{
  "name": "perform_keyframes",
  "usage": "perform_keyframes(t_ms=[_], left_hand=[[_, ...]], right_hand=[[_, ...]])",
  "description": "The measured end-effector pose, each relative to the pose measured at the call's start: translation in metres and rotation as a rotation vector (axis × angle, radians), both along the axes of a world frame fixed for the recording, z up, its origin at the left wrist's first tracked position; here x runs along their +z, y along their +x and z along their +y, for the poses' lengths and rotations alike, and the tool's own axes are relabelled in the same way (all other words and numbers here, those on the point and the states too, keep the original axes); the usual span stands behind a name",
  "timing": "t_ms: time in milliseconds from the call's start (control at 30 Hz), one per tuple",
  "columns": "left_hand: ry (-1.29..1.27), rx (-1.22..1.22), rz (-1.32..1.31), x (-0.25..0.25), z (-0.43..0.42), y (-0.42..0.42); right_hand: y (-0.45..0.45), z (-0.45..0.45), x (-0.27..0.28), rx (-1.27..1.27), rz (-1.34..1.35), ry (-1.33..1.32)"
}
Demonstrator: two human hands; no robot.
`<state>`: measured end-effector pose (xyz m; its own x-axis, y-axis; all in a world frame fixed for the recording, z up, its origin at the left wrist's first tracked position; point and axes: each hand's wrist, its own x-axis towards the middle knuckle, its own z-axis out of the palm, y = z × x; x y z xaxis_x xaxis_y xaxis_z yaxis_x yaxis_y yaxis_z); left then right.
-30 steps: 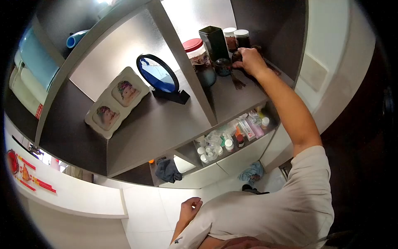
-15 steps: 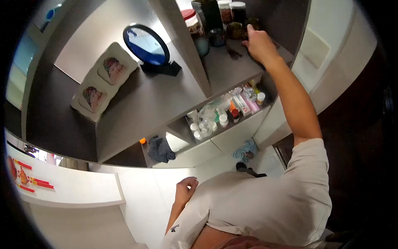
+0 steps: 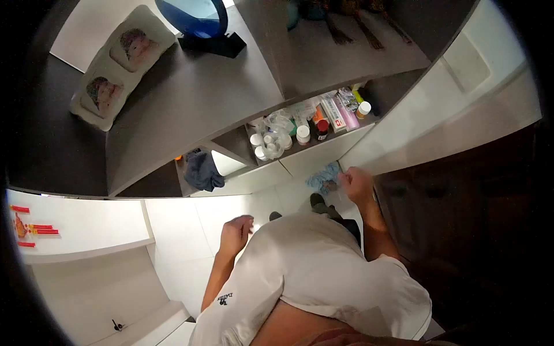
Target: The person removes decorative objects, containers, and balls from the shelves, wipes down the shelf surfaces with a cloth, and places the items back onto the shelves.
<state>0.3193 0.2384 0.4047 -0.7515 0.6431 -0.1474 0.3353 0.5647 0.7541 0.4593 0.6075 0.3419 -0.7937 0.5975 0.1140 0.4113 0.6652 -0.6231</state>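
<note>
My left hand (image 3: pixel 235 233) hangs in front of the white shirt with its fingers loosely curled, and I see nothing in it. My right hand (image 3: pixel 356 184) is low on the right, its fingers bent into a loose fist. No object shows in it, though its palm side is hidden. Beyond it, lower down, a light-blue cloth (image 3: pixel 324 177) lies on the floor. On the upper right shelf, several dark tassels (image 3: pixel 369 36) hang from round ornaments (image 3: pixel 345 6) cut off by the top of the view.
A lower shelf holds white-capped bottles (image 3: pixel 303 134), a red-capped bottle (image 3: pixel 322 128) and medicine boxes (image 3: pixel 333 112). At left are a two-picture photo frame (image 3: pixel 118 72) and a round mirror (image 3: pixel 199 17). A dark cloth (image 3: pixel 202 170) hangs over a cubby edge.
My right hand has left the dark round ornaments on the upper shelf and dropped to beside my body, its fingers now curled. The view has tilted downward. My left hand stays loosely curled.
</note>
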Motion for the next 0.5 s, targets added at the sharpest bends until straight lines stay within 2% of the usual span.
perform_keyframes(t_ms=[33,133,267,367,433,500], left_hand=[[0.03,-0.028,0.071,-0.003,0.004,0.0],[0.094,-0.072,0.258,0.001,0.028,0.001],[-0.075,-0.058,0.021,0.004,0.04,0.013],[-0.277,-0.083,0.066,0.006,0.041,0.023],[-0.132,0.03,0.045,-0.006,0.036,0.037],[-0.037,0.102,0.081,-0.012,0.035,0.05]], right_hand=[[0.002,0.002,-0.001,0.048,-0.026,0.04],[-0.008,0.019,-0.015,0.131,0.114,0.084],[-0.027,0.025,-0.006,0.219,0.007,0.091],[-0.037,0.022,-0.019,0.351,-0.052,0.058],[-0.038,0.023,-0.039,0.481,-0.124,0.018],[-0.043,0.017,-0.026,0.576,-0.372,-0.066]])
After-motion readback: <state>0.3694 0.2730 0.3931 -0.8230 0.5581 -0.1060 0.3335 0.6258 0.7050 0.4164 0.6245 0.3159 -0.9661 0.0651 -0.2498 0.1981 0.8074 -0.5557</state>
